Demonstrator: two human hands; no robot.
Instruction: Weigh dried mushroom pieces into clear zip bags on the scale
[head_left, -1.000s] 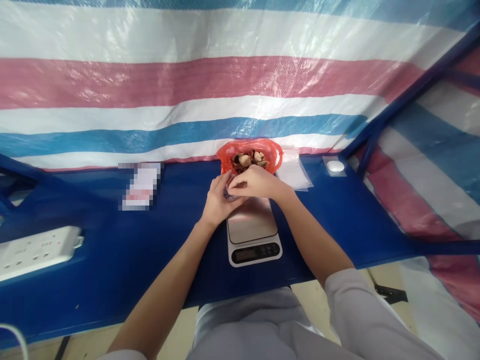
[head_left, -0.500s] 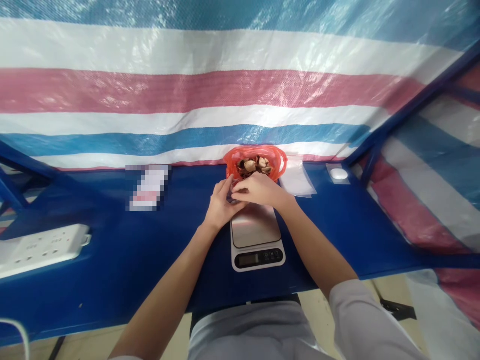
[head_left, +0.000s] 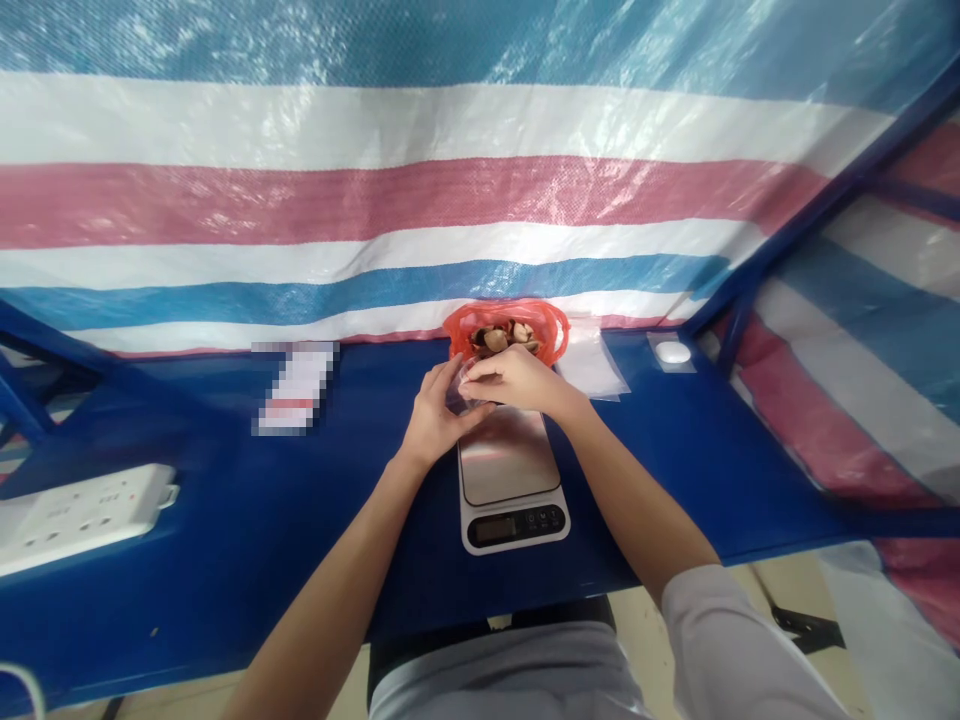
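Note:
Both my hands meet above the back edge of a digital kitchen scale (head_left: 510, 480), whose steel plate is bare. Between them, a small clear plastic bag (head_left: 466, 385) is pinched by the fingers of my left hand (head_left: 436, 420) and my right hand (head_left: 517, 380). Its contents, if any, cannot be seen. Just beyond my fingertips stands an open red plastic bag (head_left: 506, 332) holding brown, wrinkled pieces (head_left: 504, 338), possibly dried mushrooms. My hands are close to its front but do not clearly touch it.
A stack of clear plastic bags (head_left: 589, 365) lies right of the red bag. Further right is a small white round object (head_left: 673, 352). A blurred white packet (head_left: 295, 388) lies left, and a white power strip (head_left: 75, 518) sits on the blue table (head_left: 255, 540) before a striped tarpaulin.
The whole scene sits lower in the view as my head tilts. My hands stay over the scale with the small clear bag between them, and the red bag has not visibly moved.

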